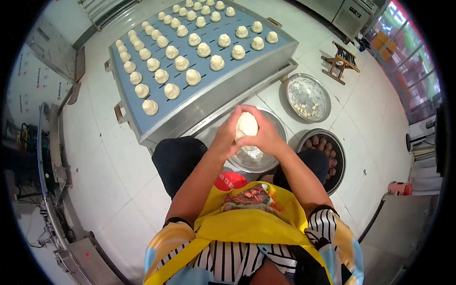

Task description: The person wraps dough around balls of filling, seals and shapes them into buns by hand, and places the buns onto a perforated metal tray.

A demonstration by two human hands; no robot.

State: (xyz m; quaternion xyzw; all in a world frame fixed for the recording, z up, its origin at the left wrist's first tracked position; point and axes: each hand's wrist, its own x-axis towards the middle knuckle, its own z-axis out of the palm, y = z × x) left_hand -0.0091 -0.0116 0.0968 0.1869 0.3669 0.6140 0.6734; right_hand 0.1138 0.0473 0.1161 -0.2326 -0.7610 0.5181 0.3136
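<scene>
A pale, rounded piece of dough [247,125] is held upright between my two hands. My left hand [227,135] wraps its left side and my right hand [265,133] curves round its right side, with the fingertips close together at the far side. Below my hands is a round metal basin [273,118], mostly covered by them, with something pale inside. Ahead and to the left, several similar dough pieces, one of them at the near corner [150,107], stand in rows on a blue slotted surface [142,122] in a metal frame.
To the right lie a metal bowl with pale scraps [308,97] and a dark-walled bowl [340,166] of brown balls. A small wooden stool [340,61] stands farther off. My knees flank the basin. Metal equipment [90,261] borders the left side.
</scene>
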